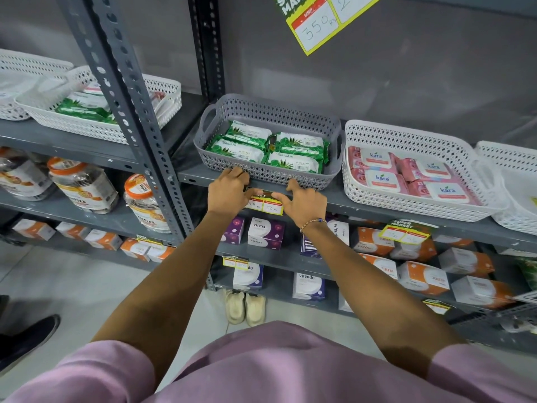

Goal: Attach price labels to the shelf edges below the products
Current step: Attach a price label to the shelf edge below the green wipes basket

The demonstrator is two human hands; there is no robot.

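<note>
Both arms reach out; left hand (229,189) and right hand (302,203) fingers pinch price label (263,204) against shelf edge (377,212).

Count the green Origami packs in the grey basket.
4 show in the grey basket: back left, back right, front left, front right. More may lie underneath.

4 green pks (267,148), 4 pink (412,177)

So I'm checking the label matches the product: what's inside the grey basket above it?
The grey basket holds green Origami packs, four showing in two rows. Whether more lie beneath them cannot be seen. Both hands press the price label on the shelf edge below.
</note>
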